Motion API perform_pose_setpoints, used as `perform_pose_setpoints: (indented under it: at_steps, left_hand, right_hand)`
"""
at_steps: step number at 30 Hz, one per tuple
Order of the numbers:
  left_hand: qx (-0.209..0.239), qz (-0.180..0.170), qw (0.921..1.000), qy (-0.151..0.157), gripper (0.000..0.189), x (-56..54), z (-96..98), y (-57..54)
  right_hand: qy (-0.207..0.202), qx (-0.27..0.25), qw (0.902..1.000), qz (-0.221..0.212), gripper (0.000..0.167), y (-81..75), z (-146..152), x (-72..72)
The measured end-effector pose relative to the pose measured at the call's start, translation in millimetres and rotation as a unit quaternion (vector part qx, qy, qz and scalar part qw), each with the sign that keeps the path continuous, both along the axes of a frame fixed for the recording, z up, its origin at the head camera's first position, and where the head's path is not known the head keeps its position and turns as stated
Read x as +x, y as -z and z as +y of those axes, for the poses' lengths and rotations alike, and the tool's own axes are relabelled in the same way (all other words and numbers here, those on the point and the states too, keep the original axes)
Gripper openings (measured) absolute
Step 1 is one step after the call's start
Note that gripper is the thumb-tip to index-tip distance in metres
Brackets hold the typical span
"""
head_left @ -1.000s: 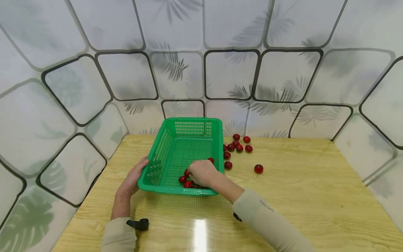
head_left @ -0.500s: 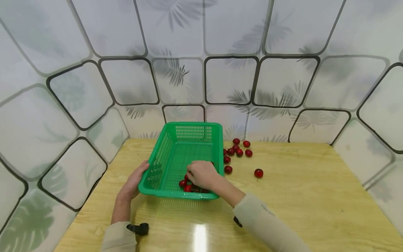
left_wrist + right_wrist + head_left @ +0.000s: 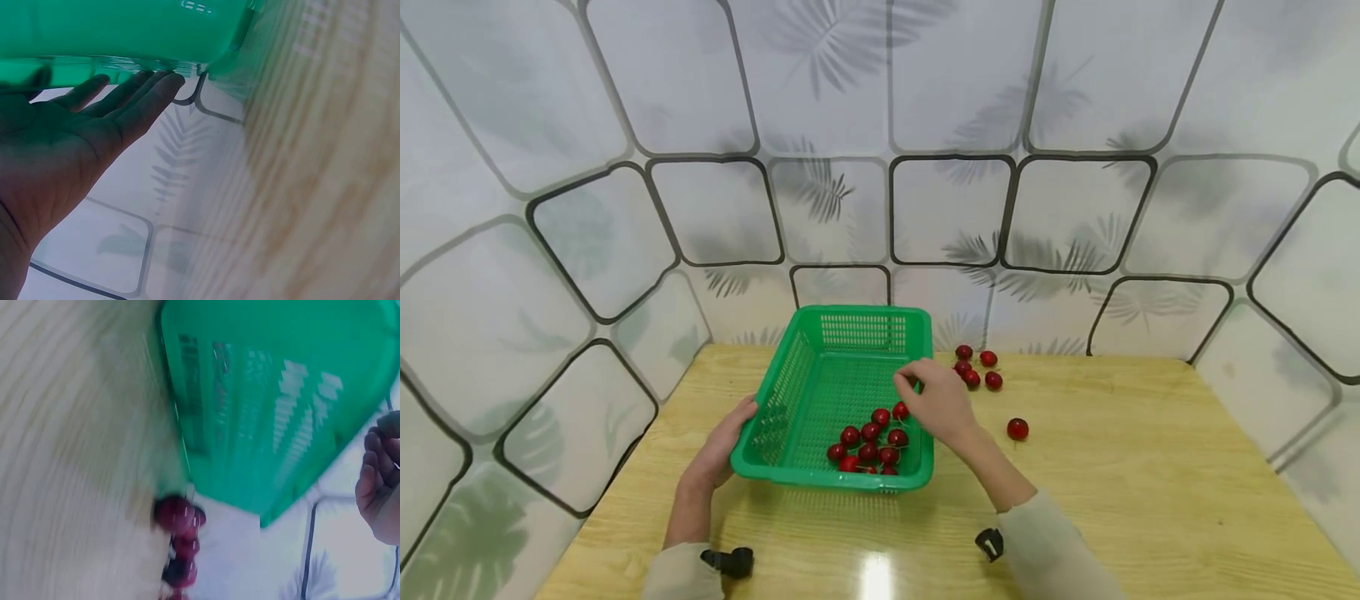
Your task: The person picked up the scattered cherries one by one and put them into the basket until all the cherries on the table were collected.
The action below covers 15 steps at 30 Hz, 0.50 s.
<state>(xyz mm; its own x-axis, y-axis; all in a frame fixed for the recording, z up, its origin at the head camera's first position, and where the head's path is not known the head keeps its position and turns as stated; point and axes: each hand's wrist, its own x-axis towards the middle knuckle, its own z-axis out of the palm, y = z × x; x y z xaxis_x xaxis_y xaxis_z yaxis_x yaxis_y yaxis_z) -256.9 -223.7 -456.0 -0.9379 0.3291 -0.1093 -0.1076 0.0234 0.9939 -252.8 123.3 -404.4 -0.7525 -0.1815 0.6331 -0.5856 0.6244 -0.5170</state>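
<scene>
A green plastic basket (image 3: 763, 471) stands on the wooden table, with several dark red cherries (image 3: 870, 432) gathered in its near right part. My left hand (image 3: 721, 446) touches the basket's left side near the rim; in the left wrist view its fingers (image 3: 147, 109) extend nearly straight against the green wall. Over the basket's right rim is my right hand (image 3: 942, 404), its thumb and forefinger bent into a ring. Between them I see no cherry. In the right wrist view that hand (image 3: 380, 487) shows curled fingers at the right edge.
Loose cherries (image 3: 972, 379) lie in a cluster beyond the basket's right side. A single cherry (image 3: 1017, 429) sits apart, nearer on the table (image 3: 1120, 483). A patterned wall (image 3: 951, 212) rises along the table's far edge.
My right hand has lifted out of the basket's near right part and moved right and away from me, uncovering the cherries there. My left hand stays at the basket's side.
</scene>
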Motion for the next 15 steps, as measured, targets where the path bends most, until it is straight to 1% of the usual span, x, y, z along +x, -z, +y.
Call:
perform_pose_setpoints:
  at_steps: [3, 7, 10, 13, 15]
  left_hand:
    - [0.003, -0.002, 1.0, 0.003, 0.064, 0.5, -0.3, -0.2]
    - [0.002, -0.002, 1.0, 0.003, 0.064, 1.0, -0.7, -0.1]
    - [0.0, 0.002, 1.0, 0.001, 0.064, 1.2, -0.8, 0.0]
    - [-0.002, 0.007, 1.0, 0.0, 0.063, 1.6, -0.2, 0.1]
    - [-0.002, 0.008, 1.0, 0.004, 0.063, 1.4, 0.0, 0.2]
  right_hand:
    - [0.026, -0.017, 0.999, -0.032, 0.01, 1.5, 24.4, 2.8]
    - [0.061, -0.046, 0.9941, -0.077, 0.01, 7.1, 56.5, 9.0]
    - [0.088, -0.064, 0.9883, -0.107, 0.011, 11.9, 78.6, 14.2]
    - [0.121, -0.069, 0.9813, -0.132, 0.015, 16.1, 98.6, 20.1]
    - [0.144, -0.068, 0.9758, -0.15, 0.017, 18.9, 110.5, 24.3]
